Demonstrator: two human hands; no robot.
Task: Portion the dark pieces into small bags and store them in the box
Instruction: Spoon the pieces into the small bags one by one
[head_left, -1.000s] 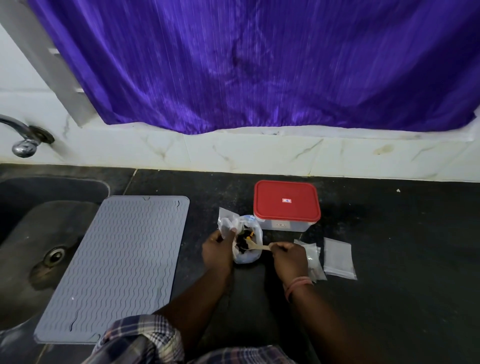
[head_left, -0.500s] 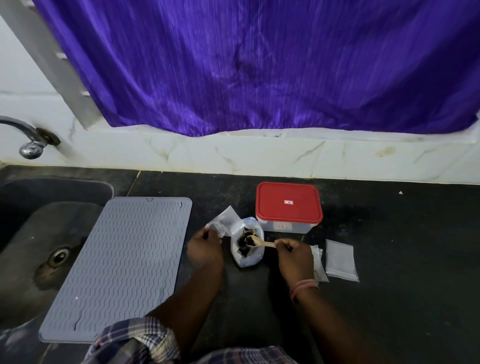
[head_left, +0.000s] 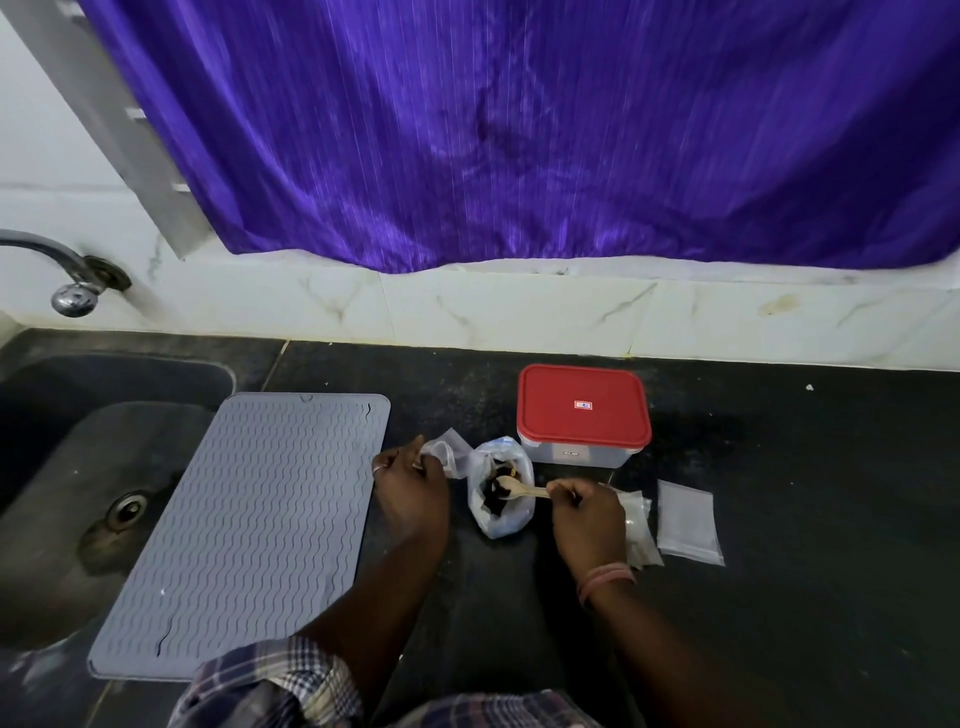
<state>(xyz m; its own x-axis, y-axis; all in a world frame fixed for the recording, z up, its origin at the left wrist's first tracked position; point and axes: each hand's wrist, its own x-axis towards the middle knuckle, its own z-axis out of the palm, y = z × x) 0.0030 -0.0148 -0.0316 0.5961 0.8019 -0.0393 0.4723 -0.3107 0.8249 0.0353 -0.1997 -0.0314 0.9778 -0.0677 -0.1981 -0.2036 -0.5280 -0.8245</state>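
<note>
Now: right hand (head_left: 587, 517) pinches handle of wooden spoon (head_left: 519, 488), bowl inside open clear bag (head_left: 500, 491) holding dark pieces (head_left: 493, 493). Left hand (head_left: 410, 480) grips small empty bag (head_left: 445, 457), just left of clear bag. Box (head_left: 583, 415) with red lid closed, on dark table (head_left: 805, 519) right behind clear bag. Spare small bags (head_left: 688, 522) flat on table, right of right hand. Grey ribbed mat (head_left: 249, 530) left, overlapping sink (head_left: 62, 467).

Mat (head_left: 244, 530) left of bag (head_left: 501, 514), box (head_left: 584, 415) behind, small bags (head_left: 685, 522) right.
</note>
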